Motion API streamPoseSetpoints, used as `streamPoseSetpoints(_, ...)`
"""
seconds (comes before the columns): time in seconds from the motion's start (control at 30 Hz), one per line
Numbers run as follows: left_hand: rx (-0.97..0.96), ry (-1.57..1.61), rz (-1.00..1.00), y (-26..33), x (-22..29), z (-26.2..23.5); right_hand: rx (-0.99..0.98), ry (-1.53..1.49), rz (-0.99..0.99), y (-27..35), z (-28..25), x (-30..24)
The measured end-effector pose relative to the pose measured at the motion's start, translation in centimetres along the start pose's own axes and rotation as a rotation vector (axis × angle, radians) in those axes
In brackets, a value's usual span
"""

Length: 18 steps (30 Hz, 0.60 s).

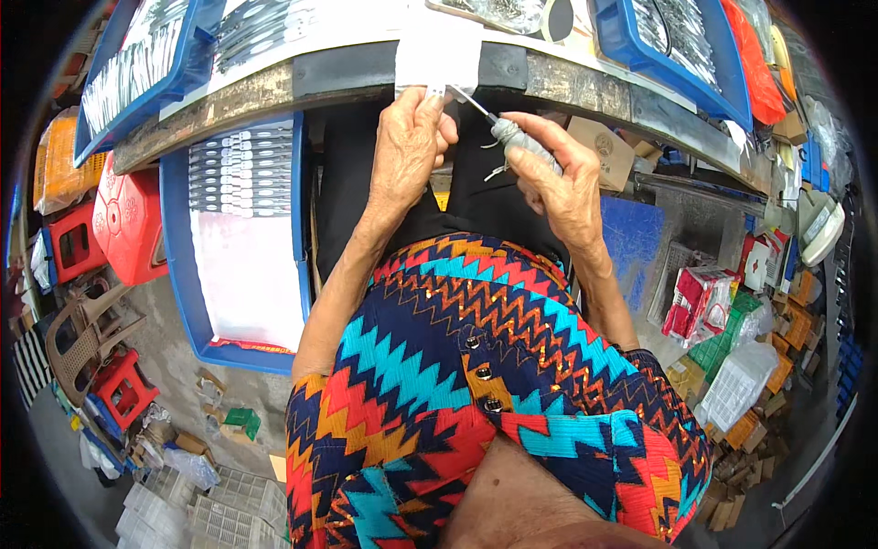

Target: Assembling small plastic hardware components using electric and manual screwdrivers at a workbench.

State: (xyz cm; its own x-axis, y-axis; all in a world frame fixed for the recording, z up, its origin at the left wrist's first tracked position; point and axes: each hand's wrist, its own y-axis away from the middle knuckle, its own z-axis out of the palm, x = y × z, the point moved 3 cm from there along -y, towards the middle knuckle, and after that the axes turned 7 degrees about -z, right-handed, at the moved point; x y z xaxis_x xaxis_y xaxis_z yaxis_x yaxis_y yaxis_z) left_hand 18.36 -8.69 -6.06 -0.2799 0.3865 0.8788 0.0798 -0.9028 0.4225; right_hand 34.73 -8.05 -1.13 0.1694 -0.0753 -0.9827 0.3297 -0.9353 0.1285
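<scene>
Head view: worn wooden bench [581,87] ahead of both hands, grey workroom floor [174,339] behind them.
The right hand [560,169], its elbow drawn back, is wrapped round the grey, bound handle of a slim metal-shafted tool [518,142]; the long axis slants, its tip pointing forward-left to the left fingertips. The left hand [410,142] reaches forward, fingers curled; whether it pinches anything, I cannot tell. At its fingertips a white sheet [439,55] overlaps the bench edge. To its left lies a blue tray [256,359]; farther left, red stools [128,215]; well right of the right hand, crates [739,389].
</scene>
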Motion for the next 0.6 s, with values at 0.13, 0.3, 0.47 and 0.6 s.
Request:
streamPoseSetpoints(0.13, 0.016, -0.071, 0.023, 0.08, 0.26, 0.09, -0.016, 0.106, -0.103, 0.03, 0.10, -0.07)
streamPoseSetpoints(0.3, 0.053, -0.154, 0.062, -0.01, -0.04, 0.01, -0.042, 0.196, -0.147, -0.14, 0.09, -0.29)
streamPoseSetpoints(0.47, 0.130, -0.341, 0.182, -0.08, 0.06, 0.08, -0.060, 0.196, -0.149, -0.31, -0.11, -0.19)
streamPoseSetpoints(0.6, 0.156, -0.377, 0.207, -0.09, -0.07, 0.16, -0.080, 0.208, -0.157, -0.47, -0.16, -0.19)
